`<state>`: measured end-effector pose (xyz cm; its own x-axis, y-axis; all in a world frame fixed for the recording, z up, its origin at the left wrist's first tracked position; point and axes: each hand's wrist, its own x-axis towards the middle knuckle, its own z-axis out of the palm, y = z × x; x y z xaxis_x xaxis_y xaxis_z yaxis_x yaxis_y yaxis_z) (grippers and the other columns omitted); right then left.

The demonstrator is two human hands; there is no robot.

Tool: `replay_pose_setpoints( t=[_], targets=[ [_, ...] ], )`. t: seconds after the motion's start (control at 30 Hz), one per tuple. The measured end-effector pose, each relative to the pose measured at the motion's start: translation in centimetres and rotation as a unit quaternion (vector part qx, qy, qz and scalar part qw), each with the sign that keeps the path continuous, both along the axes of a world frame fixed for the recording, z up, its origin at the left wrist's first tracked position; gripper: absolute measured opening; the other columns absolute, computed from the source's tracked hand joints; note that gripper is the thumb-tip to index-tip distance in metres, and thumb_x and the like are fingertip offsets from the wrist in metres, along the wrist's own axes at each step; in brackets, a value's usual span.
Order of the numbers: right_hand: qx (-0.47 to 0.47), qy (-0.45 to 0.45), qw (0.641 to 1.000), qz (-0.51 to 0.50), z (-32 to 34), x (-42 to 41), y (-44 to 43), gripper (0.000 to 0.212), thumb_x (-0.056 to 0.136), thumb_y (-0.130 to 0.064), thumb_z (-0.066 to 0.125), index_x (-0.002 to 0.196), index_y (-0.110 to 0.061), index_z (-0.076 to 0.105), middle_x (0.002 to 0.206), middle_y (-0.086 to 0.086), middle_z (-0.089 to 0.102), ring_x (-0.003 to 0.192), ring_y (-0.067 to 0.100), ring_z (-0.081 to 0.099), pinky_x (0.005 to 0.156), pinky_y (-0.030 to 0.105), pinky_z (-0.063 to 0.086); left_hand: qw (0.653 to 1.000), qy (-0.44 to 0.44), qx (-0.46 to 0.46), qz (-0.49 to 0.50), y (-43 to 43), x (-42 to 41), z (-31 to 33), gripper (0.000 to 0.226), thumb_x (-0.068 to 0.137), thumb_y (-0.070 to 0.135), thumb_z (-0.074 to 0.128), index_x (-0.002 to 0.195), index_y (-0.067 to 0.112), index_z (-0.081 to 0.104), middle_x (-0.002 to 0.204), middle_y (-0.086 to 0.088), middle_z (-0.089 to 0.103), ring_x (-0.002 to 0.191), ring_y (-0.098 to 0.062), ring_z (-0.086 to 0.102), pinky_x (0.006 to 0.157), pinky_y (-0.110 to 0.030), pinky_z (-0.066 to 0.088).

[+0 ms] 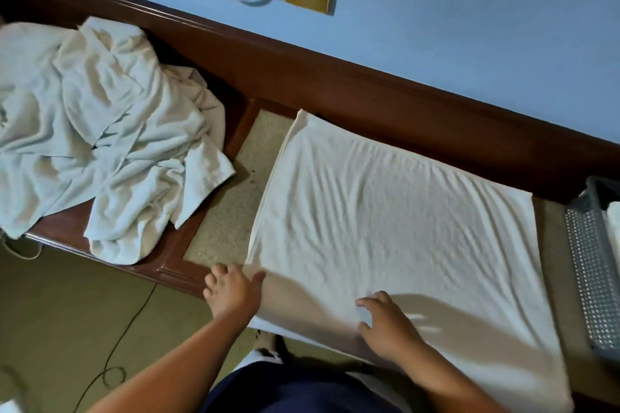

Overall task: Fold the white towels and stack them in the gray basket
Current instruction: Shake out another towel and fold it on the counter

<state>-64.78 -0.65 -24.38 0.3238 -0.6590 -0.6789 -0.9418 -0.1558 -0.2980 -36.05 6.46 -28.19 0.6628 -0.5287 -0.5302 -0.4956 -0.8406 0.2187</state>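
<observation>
- The flat white towel (385,218) lies spread on the table, reaching away from both hands toward the wall. Its near edge runs under the right hand and appears to hang over the table's front.
- The right hand (385,325) rests on top of that near edge with its fingers spread and relaxed, gripping nothing.
- The left hand (233,290) sits at the towel's near left corner. Its thumb touches the hem and its fingers curl beside it, but I cannot tell whether it actually pinches the cloth.
- The doubled layers at the corner farthest from the left hand suggest one fold is already made.
- Risk: if only the left corner is lifted while the right hand lies slack, the layers could slip apart and the next fold come out crooked.
- Risk: the overhanging near edge could drag the towel off the table once the right hand's weight lifts.
- The crumpled pile of towels (100,131) lies well beyond the left hand and droops over the table edge, so a tug could pull it down.
- The gray basket (587,278) stands well off past the right hand and is cut by the frame, with a folded towel (614,221) inside. That is a long carry, and a loose fold could open on the way.
- The table (228,211) shows bare between the towel and the pile.
</observation>
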Motion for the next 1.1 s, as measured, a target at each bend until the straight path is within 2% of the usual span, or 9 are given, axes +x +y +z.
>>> replay_pose_setpoints(
  t=[0.2, 0.3, 0.37, 0.47, 0.6, 0.73, 0.83, 1.0, 1.1],
  targets=[
    [0.046, 0.017, 0.996, 0.074, 1.5, 5.5, -2.8, 0.045, 0.098, -0.038, 0.053, 0.142, -0.031, 0.047, 0.141, -0.004, 0.041, 0.128, 0.018, 0.048, 0.105, 0.03, 0.041, 0.995, 0.087, -0.026, -0.05, -0.9, 4.1, 0.9, 0.038, 0.098, 0.049, 0.051, 0.127, 0.025, 0.061, 0.127, -0.003, 0.057, 0.12, -0.029, 0.053, 0.097, -0.044, 0.041],
    [0.04, 0.041, 0.988, 0.143, 2.7, 8.5, -5.8, 0.046, 0.098, -0.038, 0.051, 0.143, -0.03, 0.044, 0.141, -0.004, 0.04, 0.124, 0.02, 0.053, 0.101, 0.034, 0.044, 0.993, 0.09, -0.061, -0.04, 1.0, 5.2, 0.4, 0.021, 0.096, 0.046, 0.054, 0.096, 0.026, 0.059, 0.098, 0.004, 0.062, 0.1, -0.026, 0.061, 0.085, -0.04, 0.042],
    [0.021, 0.042, 0.981, 0.189, 3.3, 11.3, -7.6, 0.046, 0.099, -0.037, 0.05, 0.144, -0.028, 0.043, 0.141, -0.003, 0.039, 0.12, 0.022, 0.055, 0.098, 0.035, 0.045, 0.992, 0.095, -0.084, -0.017, 2.0, 5.2, 0.4, 0.023, 0.093, 0.045, 0.059, 0.084, 0.026, 0.052, 0.083, 0.008, 0.059, 0.088, -0.022, 0.06, 0.077, -0.038, 0.04],
    [-0.002, 0.015, 0.962, 0.272, 3.2, 16.3, -9.5, 0.051, 0.098, -0.029, 0.052, 0.147, -0.029, 0.04, 0.144, -0.001, 0.037, 0.121, 0.024, 0.055, 0.097, 0.035, 0.046, 0.991, 0.101, -0.085, -0.014, 2.7, 5.2, 0.3, 0.026, 0.088, 0.048, 0.065, 0.089, 0.028, 0.048, 0.081, 0.009, 0.059, 0.086, -0.022, 0.059, 0.074, -0.037, 0.036],
    [-0.027, -0.021, 0.912, 0.409, 2.1, 22.9, -11.5, 0.073, 0.091, -0.012, 0.057, 0.154, -0.033, 0.028, 0.157, -0.003, 0.024, 0.124, 0.027, 0.053, 0.09, 0.035, 0.047, 0.992, 0.092, -0.063, -0.051, 2.7, 5.2, 0.2, 0.034, 0.087, 0.055, 0.066, 0.104, 0.028, 0.053, 0.091, 0.009, 0.059, 0.099, -0.022, 0.055, 0.08, -0.038, 0.032],
    [-0.048, 0.027, 0.835, 0.548, -0.1, 27.2, -15.9, 0.09, 0.077, 0.009, 0.052, 0.151, -0.036, 0.029, 0.156, 0.002, 0.023, 0.112, 0.035, 0.059, 0.074, 0.033, 0.045, 0.99, 0.085, -0.068, -0.091, 3.8, 4.9, -0.2, 0.033, 0.087, 0.058, 0.065, 0.101, 0.029, 0.057, 0.093, 0.007, 0.064, 0.099, -0.023, 0.06, 0.077, -0.038, 0.032],
    [-0.102, 0.086, 0.809, 0.572, 0.5, 28.8, -20.0, 0.078, 0.073, 0.004, 0.061, 0.14, -0.028, 0.039, 0.143, 0.009, 0.036, 0.104, 0.036, 0.061, 0.069, 0.033, 0.04, 0.989, 0.094, -0.045, -0.101, 5.2, 4.7, -0.3, 0.031, 0.087, 0.058, 0.064, 0.091, 0.031, 0.053, 0.086, 0.009, 0.06, 0.098, -0.023, 0.056, 0.079, -0.039, 0.03],
    [-0.228, 0.196, 0.757, 0.58, 3.6, 28.1, -25.7, 0.028, 0.088, -0.015, 0.054, 0.115, -0.021, 0.061, 0.117, 0.006, 0.06, 0.109, 0.029, 0.062, 0.075, 0.036, 0.045, 0.983, 0.096, -0.015, -0.156, 7.9, 2.1, -0.2, 0.02, 0.089, 0.052, 0.06, 0.09, 0.034, 0.053, 0.092, 0.012, 0.06, 0.101, -0.019, 0.042, 0.083, -0.039, 0.026],
    [-0.293, 0.225, 0.739, 0.564, 5.2, 24.8, -28.1, 0.027, 0.09, -0.009, 0.051, 0.111, -0.019, 0.064, 0.114, 0.006, 0.062, 0.104, 0.03, 0.063, 0.075, 0.037, 0.049, 0.973, 0.087, -0.022, -0.214, 8.9, -1.0, 0.3, 0.012, 0.087, 0.041, 0.055, 0.086, 0.029, 0.054, 0.084, 0.008, 0.061, 0.1, -0.02, 0.048, 0.086, -0.039, 0.029]
  ],
)
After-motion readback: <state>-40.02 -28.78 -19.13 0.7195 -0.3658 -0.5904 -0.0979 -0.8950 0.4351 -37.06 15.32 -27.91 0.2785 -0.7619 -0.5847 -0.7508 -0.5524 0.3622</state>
